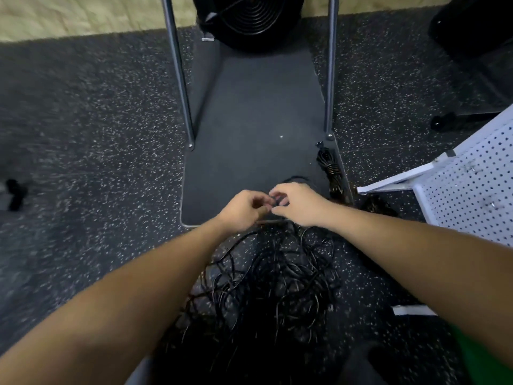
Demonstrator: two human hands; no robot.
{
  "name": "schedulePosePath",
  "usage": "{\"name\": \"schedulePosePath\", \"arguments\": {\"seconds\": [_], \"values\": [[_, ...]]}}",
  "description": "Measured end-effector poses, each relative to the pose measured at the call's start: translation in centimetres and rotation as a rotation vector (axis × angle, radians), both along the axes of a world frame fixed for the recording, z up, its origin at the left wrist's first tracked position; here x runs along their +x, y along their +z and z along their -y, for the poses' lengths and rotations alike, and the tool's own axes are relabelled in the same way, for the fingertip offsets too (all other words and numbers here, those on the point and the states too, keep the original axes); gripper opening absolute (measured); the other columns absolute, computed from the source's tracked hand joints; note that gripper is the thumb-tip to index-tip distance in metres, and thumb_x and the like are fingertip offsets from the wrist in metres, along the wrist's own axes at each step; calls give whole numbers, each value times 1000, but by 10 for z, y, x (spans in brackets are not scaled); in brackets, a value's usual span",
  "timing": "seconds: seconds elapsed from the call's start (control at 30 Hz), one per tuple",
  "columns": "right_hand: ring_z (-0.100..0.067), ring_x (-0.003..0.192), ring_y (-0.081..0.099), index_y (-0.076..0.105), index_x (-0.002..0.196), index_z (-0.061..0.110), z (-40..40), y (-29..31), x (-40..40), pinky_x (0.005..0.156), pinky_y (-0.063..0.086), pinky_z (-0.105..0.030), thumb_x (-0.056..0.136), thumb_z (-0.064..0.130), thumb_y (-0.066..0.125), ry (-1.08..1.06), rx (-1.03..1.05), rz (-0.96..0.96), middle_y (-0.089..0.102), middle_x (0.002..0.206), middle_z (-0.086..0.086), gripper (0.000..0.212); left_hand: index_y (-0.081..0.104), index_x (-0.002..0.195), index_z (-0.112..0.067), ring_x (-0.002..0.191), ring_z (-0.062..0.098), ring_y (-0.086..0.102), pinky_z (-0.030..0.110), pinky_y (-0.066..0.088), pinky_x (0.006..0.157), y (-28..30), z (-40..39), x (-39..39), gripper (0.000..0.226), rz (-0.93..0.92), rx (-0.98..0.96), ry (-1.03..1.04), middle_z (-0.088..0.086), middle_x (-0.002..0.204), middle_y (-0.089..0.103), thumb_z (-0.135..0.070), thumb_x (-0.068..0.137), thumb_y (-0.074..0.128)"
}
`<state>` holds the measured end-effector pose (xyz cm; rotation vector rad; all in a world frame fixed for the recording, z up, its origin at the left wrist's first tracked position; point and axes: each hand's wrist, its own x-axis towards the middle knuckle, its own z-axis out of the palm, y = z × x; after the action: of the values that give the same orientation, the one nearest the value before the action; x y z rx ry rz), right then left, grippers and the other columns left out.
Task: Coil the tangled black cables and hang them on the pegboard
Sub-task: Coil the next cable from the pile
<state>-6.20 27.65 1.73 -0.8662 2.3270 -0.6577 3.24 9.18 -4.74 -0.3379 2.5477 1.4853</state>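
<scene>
Down on a speckled dark rubber floor (91, 112), a small black object (15, 194) lies at the far left, too blurred to identify. Moving right, a dark mat (255, 112) runs away from the viewer, with two metal legs (177, 70) standing on it and a round black fan (249, 18) at its far end. At the mat's near edge, the left hand (241, 209) and right hand (298, 204) meet, fingers curled and almost touching, together pinching a thin black cable end (273, 202) between them. Both bare forearms reach in from the bottom corners. Between and below the arms, the tangled black cables (277, 279) sprawl in a loose heap on the floor, strands rising towards the hands. Just right of the hands, a coiled cable bundle (331, 170) lies along the mat's right edge. Further right, a white pegboard (472, 190) stands tilted on the floor, well apart from the tangle, with no cables on the part in view
</scene>
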Motion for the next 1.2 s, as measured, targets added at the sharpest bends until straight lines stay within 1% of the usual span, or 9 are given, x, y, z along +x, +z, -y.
{"name": "schedulePosePath", "arguments": {"seconds": [0.13,0.27,0.5,0.6,0.67,0.73,0.9,1.1,1.2], "values": [[-14,96,71,78,118,22,29,-6,70,95,57,-31,90,27,88,70,21,27,78,110,4,30,86,96,-22,87,6,72,32,58,92,11,21,80,4,70,-44,21,-9,96,84,-18,96,84],[-20,111,70,72,136,21,39,-37,135,103,54,-31,93,23,85,144,123,25,76,130,0,44,82,99,-25,84,10,69,29,57,90,0,31,155,13,201,-225,-56,-10,95,79,-12,97,80],[-39,152,42,14,174,26,26,-98,163,119,46,-51,93,-4,70,472,582,-212,23,177,-3,103,81,122,-18,108,24,76,34,59,101,-31,18,194,29,328,-349,-148,3,117,82,-11,97,69],[-40,140,52,37,163,18,24,-111,148,114,50,-51,94,2,72,480,602,-257,44,159,-13,80,77,126,-18,110,28,73,32,55,100,-37,2,184,28,270,-340,-140,5,120,80,-17,99,73],[-35,123,62,66,130,16,25,-104,142,103,54,-45,95,6,69,500,540,-263,61,129,-10,36,73,132,-17,116,28,71,34,54,104,-44,-5,182,34,264,-337,-136,6,128,77,-21,99,76],[-29,108,67,72,102,18,26,-87,137,89,53,-38,96,8,66,510,463,-267,66,109,-3,13,70,139,-17,122,29,70,40,54,110,-43,-8,183,41,279,-336,-120,6,134,75,-24,99,77],[-23,99,62,69,98,28,24,-19,123,87,51,-41,106,30,69,389,220,-296,59,104,10,8,67,143,-16,120,29,71,40,55,109,-5,3,176,37,227,-265,-29,8,133,76,-22,106,70],[-21,94,63,63,101,30,17,102,114,81,48,-41,111,36,60,301,29,-404,61,104,12,12,73,102,-16,89,28,74,42,61,88,100,32,156,12,36,-260,0,3,92,79,-13,107,62],[-22,91,65,60,103,30,10,168,113,80,52,-43,113,40,55,195,-63,-475,67,99,9,15,71,102,-10,77,24,73,52,64,87,168,44,144,10,-32,-127,74,4,85,79,-14,109,65]]}}
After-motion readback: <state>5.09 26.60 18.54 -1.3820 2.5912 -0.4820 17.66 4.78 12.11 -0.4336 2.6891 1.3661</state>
